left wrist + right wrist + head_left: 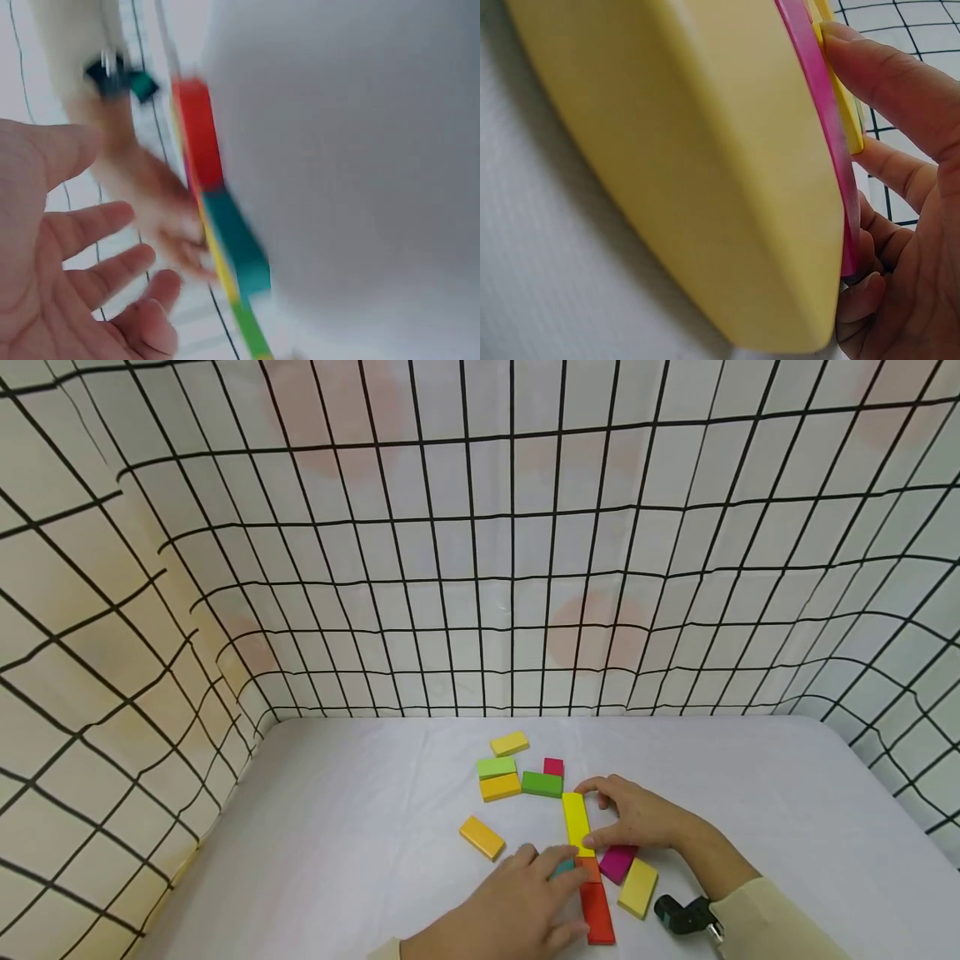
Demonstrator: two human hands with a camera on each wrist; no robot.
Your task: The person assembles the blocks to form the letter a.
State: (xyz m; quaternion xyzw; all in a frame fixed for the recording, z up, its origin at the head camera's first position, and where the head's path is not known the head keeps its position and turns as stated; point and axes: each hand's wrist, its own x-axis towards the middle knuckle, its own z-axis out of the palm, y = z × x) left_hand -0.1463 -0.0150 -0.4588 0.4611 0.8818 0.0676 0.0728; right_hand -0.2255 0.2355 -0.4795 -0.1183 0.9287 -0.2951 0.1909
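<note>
My right hand [641, 814] pinches a bright yellow block [575, 818] lengthwise, thumb at the near end and index finger at the far end. That block lies flat, in line with a small orange block [590, 870] and a longer red block [597, 917]. Over these two hovers my left hand [517, 902], fingers spread and loosely bent, partly hiding a teal block [236, 244]. In the left wrist view this hand holds nothing. A magenta block [617, 864] and a pale yellow block [637, 889] lie by my right wrist; the pale one fills much of the right wrist view.
Beyond the hands lie a green block [542, 784], a small crimson block [553, 766], a lime block [497, 767], an amber block [500, 787] and a yellow block [509, 743]. Another amber block [482, 837] lies left. A black-grid backdrop [512, 577] borders the white table [337, 843].
</note>
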